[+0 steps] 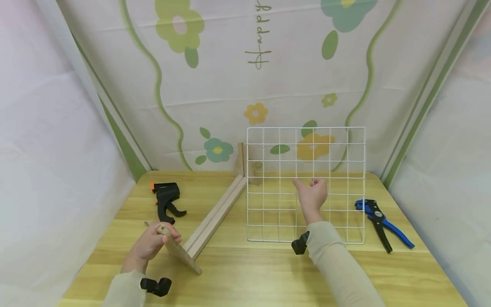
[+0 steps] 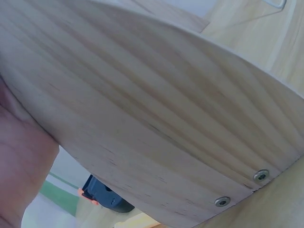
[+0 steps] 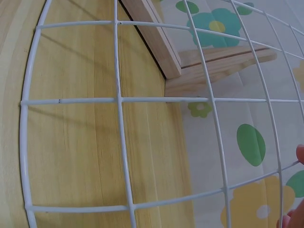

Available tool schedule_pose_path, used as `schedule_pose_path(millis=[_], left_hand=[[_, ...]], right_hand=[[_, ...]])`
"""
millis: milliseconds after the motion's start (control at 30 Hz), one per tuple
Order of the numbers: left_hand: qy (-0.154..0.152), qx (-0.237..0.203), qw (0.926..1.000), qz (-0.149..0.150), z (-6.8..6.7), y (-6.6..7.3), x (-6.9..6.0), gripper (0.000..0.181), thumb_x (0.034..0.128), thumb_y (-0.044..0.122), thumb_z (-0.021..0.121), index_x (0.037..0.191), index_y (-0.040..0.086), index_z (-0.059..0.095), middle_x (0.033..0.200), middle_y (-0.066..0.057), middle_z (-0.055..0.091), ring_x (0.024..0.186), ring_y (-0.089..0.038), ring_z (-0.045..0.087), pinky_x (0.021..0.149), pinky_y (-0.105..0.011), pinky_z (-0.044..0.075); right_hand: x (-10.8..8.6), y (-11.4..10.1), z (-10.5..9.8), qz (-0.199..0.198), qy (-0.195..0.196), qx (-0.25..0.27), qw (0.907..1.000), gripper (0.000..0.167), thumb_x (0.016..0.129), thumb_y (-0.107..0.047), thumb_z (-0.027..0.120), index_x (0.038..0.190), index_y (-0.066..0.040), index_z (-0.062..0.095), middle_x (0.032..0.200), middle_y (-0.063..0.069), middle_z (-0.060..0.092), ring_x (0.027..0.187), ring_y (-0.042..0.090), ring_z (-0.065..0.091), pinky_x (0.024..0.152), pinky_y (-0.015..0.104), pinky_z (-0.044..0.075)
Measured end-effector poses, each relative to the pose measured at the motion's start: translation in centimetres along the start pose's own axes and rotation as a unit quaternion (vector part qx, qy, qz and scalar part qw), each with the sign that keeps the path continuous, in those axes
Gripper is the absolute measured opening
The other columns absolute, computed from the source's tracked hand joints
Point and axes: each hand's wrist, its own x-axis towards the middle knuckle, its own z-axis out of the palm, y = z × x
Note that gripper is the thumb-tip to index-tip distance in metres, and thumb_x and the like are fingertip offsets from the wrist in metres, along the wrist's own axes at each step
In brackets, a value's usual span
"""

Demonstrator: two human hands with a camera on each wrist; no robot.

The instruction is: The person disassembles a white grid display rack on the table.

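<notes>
My left hand (image 1: 153, 241) grips the near end board of a wooden stand (image 1: 216, 217), whose two long rails run back to another end board. In the left wrist view, this wooden end board (image 2: 152, 104) fills most of the picture, with two bolts near its lower edge. My right hand (image 1: 312, 198) holds a white wire grid panel (image 1: 279, 209) by its middle wires, thumb pointing up and left. The panel is raised facing me, right of the stand. In the right wrist view, only fingertips (image 3: 292, 221) show at the right edge, by the grid's wires.
Left of the stand lies a black tool (image 1: 167, 198) with a trigger-like handle and orange tips. Blue and black wire strippers (image 1: 379, 219) lie right of the panel. A flowered cloth (image 1: 215, 85) hangs behind the wooden table (image 1: 245, 277), with pale cloth at both sides.
</notes>
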Motion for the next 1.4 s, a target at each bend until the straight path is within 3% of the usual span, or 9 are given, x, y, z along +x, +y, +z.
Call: schedule_pose_path(millis=[233,533,767,933,1200,1400], left_hand=[[0.043,0.014,0.9988,-0.019,0.7,0.3,-0.4,0.02,0.0936,0.017,0.053,0.107,0.011,0.067,0.104,0.004,0.069,0.094,-0.009,0.066,0.085,-0.023,0.05],[0.082,0.043,0.9956,-0.014,2.3,0.1,0.1,0.019,0.0945,0.011,0.051,0.104,0.012,0.068,0.101,0.005,0.069,0.092,-0.007,0.065,0.084,-0.02,0.049],[0.122,0.057,0.9904,-0.033,3.8,-0.3,0.6,0.024,0.0942,0.004,0.05,0.102,0.016,0.069,0.099,0.006,0.069,0.091,-0.006,0.065,0.084,-0.02,0.048],[0.138,0.062,0.988,-0.032,4.6,-0.6,0.7,0.023,0.0933,0.006,0.051,0.102,0.018,0.069,0.099,0.008,0.069,0.09,-0.007,0.066,0.085,-0.021,0.048],[0.143,0.041,0.9886,-0.02,6.0,-1.2,1.5,0.027,0.0928,0.001,0.05,0.104,0.017,0.068,0.101,0.006,0.069,0.092,-0.007,0.066,0.085,-0.02,0.048],[0.164,0.058,0.9844,-0.027,6.8,-1.5,2.1,0.027,0.0916,0.0,0.052,0.101,0.019,0.069,0.097,0.007,0.07,0.089,-0.006,0.066,0.084,-0.019,0.048]], right_hand=[[0.4,0.2,0.7,0.001,-0.005,-0.017,0.9998,0.058,0.068,-0.033,0.081,0.101,-0.006,0.041,0.094,0.004,0.039,0.086,0.021,0.036,0.073,0.032,0.033],[0.4,0.8,1.0,0.014,-0.015,-0.027,0.9994,0.065,0.07,-0.034,0.079,0.114,-0.002,0.044,0.108,0.011,0.046,0.098,0.026,0.041,0.085,0.04,0.038],[0.6,1.5,1.1,0.013,-0.015,-0.041,0.9989,0.068,0.071,-0.034,0.079,0.119,0.001,0.044,0.12,0.018,0.049,0.109,0.034,0.043,0.095,0.046,0.037],[0.6,2.3,1.5,-0.001,0.002,-0.068,0.9977,0.065,0.072,-0.034,0.077,0.115,0.002,0.045,0.115,0.019,0.049,0.107,0.036,0.042,0.094,0.047,0.033],[0.4,3.1,1.9,-0.003,-0.018,-0.091,0.9957,0.068,0.073,-0.038,0.075,0.119,0.002,0.045,0.117,0.018,0.048,0.111,0.037,0.04,0.095,0.048,0.032],[0.3,3.7,1.8,-0.021,-0.012,-0.128,0.9915,0.069,0.075,-0.036,0.074,0.119,0.007,0.045,0.117,0.023,0.048,0.111,0.04,0.04,0.096,0.049,0.029]])
